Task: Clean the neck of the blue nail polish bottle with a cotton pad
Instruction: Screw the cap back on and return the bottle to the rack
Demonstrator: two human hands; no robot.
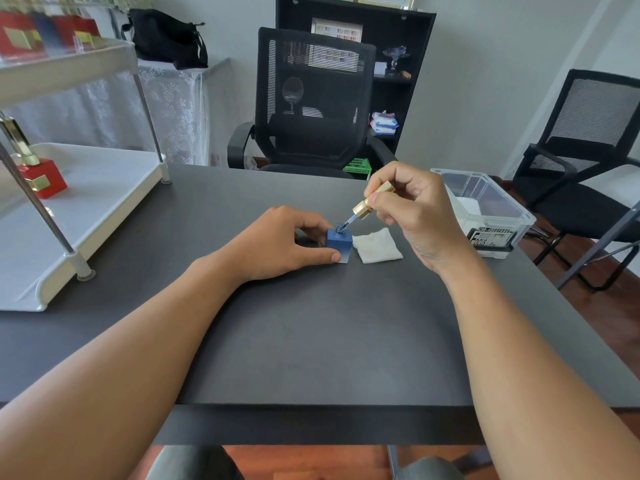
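Dark grey matte tabletop (311,341) takes up most of the view, with reddish wood floor (311,462) showing below its near edge and off to the right. Straight past the hands there's a black mesh office chair (313,98) pushed up to the far side, and behind it a black bookshelf (408,64) against a plain pale grey wall (502,81). A second black mesh chair (585,133) sits far right of the hands. To the left stands a white two-tier rack (86,202) on metal posts. Beyond that there's a lace-covered surface (173,98) with a black bag (166,39) on top. Soft, even daylight everywhere.
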